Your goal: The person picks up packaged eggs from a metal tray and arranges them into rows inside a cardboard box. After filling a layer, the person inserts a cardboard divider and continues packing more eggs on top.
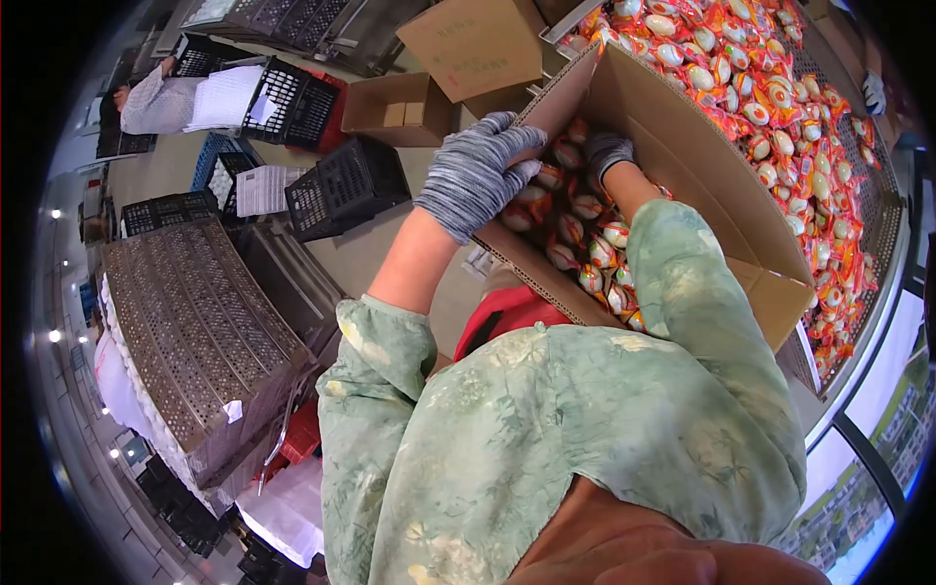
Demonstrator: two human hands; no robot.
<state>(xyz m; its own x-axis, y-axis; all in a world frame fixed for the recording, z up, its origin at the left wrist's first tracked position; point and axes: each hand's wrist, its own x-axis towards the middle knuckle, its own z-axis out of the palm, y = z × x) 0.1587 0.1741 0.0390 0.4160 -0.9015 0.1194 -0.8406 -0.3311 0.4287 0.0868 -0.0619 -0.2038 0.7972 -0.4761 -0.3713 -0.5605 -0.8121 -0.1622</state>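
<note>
An open cardboard box [682,146] is in front of my body, tilted, its flaps up. Inside it lie many wrapped eggs [588,206] in clear film with orange and red print. My left hand [480,174], in a grey knitted glove, is closed over the box's left edge, its fingers pointing inward. My right hand [609,154], gloved likewise, reaches down into the box beside the eggs. The box's shadow and my wrist hide its fingertips, so I cannot see what they hold.
A mesh-bottomed table [892,210] heaped with wrapped eggs [780,146] stands at right. More cardboard boxes [473,49] are beyond mine. Black plastic crates [348,185] stand at left, near stacked perforated trays [200,327]. Another person's gloved hand [874,93] shows at far right.
</note>
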